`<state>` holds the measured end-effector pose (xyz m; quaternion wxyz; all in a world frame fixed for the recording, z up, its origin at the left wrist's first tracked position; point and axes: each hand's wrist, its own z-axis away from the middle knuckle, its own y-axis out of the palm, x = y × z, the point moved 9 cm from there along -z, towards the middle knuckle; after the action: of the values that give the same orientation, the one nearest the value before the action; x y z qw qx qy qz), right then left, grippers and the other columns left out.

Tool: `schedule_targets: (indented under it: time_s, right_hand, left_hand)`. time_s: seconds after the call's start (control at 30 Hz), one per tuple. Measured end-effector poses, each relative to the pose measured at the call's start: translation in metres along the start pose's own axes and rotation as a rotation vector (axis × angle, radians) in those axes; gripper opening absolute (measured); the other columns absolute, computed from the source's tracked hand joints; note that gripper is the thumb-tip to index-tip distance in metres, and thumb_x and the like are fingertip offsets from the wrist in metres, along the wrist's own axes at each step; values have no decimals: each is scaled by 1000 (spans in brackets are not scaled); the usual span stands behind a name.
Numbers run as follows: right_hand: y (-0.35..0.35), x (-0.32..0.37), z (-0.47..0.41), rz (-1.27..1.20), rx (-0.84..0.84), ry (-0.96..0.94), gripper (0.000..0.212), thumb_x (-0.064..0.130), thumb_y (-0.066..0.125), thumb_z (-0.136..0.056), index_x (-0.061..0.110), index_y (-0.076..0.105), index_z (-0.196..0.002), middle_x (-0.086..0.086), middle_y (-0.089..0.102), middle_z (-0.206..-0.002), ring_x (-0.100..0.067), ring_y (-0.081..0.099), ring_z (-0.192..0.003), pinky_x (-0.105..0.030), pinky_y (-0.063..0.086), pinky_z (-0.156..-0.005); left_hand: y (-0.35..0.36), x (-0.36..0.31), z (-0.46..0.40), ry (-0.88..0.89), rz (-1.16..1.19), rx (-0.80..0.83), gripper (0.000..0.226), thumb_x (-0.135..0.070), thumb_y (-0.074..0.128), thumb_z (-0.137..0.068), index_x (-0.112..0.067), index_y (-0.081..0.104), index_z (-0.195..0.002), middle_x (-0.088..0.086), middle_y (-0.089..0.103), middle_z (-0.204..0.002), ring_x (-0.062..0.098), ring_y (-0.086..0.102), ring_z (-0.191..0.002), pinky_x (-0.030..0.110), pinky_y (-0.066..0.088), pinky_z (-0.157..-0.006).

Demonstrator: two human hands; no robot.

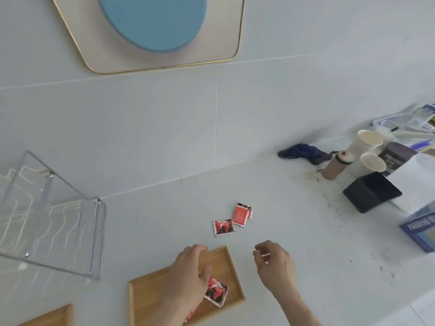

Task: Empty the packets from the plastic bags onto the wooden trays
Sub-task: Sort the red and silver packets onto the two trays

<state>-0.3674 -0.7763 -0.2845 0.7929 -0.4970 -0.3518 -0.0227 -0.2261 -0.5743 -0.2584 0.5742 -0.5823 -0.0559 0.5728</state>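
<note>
Two wooden trays [231, 269], red packets [223, 228] on white surface [306, 231]; print unreadable.
Three packets loose beyond tray, more inside under left hand [188, 276], grip unclear. Right hand [275, 262] curled, empty. Blue box [421, 229]: "NESCAFE".

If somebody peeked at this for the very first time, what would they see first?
Probably the bright red packets lying loose on the pale counter, just past the wooden tray. Next, the two hands near the bottom: the left hand is over the tray beside another red packet, and the right hand hovers over the counter, fingers curled. High on the wall hangs a big blue circle.
</note>
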Motion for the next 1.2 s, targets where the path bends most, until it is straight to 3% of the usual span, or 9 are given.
schedule_targets:
  time_s: [0.17,0.33,0.5,0.63,0.77,0.9,1.0,1.1,1.2]
  right_hand:
    - [3,7,-54,24,20,-15,22,27,68,-90,24,68,-112,3,66,-116,-22,69,-89,-33,52,-76]
    - [13,35,-98,92,13,-112,33,24,69,-90,21,65,-122,-2,65,-124,-28,59,-112,-38,51,-79]
    - [35,53,-129,172,99,-182,53,23,66,-92,25,51,-143,5,55,-144,-24,44,-134,-37,50,-97]
    - [44,48,-136,172,72,-172,55,9,68,-85,23,56,-137,0,62,-124,-27,51,-116,-38,53,-83]
    - [50,31,-138,47,116,-33,42,10,70,-82,22,63,-122,-2,61,-113,-25,54,-110,-32,46,-78]
    - [46,26,-130,-36,151,34,28,13,73,-81,22,65,-107,0,61,-103,-23,57,-88,-30,39,-73]
    - [49,14,-113,-244,199,188,22,15,75,-80,21,65,-99,-2,68,-97,-26,66,-83,-40,53,-73]
    - [64,8,-84,-585,330,386,23,8,74,-86,12,67,-106,-12,75,-94,-28,72,-72,-41,58,-67]
    - [70,18,-51,-660,410,394,18,9,72,-90,10,70,-108,-10,77,-88,-23,71,-70,-34,58,-64]
  left_hand:
    - [12,-24,-42,1,-118,29,39,-35,53,-99,-33,47,-137,-14,52,-139,10,47,-132,30,42,-110]
    - [20,-34,-83,9,-204,39,41,-34,51,-101,-31,46,-141,-11,51,-143,13,45,-134,32,40,-112]
    - [35,-46,-115,88,-281,43,49,-30,51,-101,-34,39,-148,-16,43,-153,11,34,-144,30,28,-120]
    - [54,-47,-128,105,-399,74,55,-27,56,-97,-35,38,-148,-13,48,-146,15,39,-139,32,28,-118]
    - [59,-38,-127,13,-406,71,43,-28,63,-93,-33,47,-133,-9,52,-126,18,45,-125,31,36,-107]
    - [53,-16,-114,-156,-194,71,29,-27,66,-91,-32,55,-118,-9,54,-117,17,58,-109,32,49,-95]
    - [42,2,-97,-239,-34,65,20,-26,66,-92,-32,61,-111,-12,61,-109,12,63,-96,26,49,-84]
    - [21,17,-74,-308,163,9,12,-27,68,-91,-32,63,-101,-16,69,-94,4,64,-80,22,45,-66]
    - [-1,29,-51,-337,280,-61,15,-25,68,-91,-31,63,-104,-17,68,-92,-1,63,-78,20,43,-60]
